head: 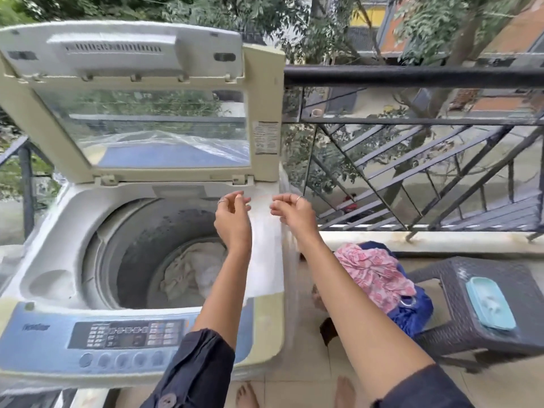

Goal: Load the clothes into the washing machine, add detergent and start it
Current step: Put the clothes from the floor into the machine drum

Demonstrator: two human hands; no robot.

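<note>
Two dark sleeves and two bare feet sit at the bottom edge. Over the washing machine's back right corner hang the left hand and right hand, slightly apart, fingers loosely curled, seemingly holding nothing. Its one lid stands raised, and the print on its sticker is unreadable. Pale clothes lie at the bottom of the drum. To the right of the machine, across a narrow strip of floor, one blue bag topped with pink cloth sits just beside one wicker stool, which carries one teal box.

Top-loading washing machine, lid raised, pale clothes in the drum.
Left hand and right hand above its right rim, fingers loosely curled; laundry bag right of it.
</note>
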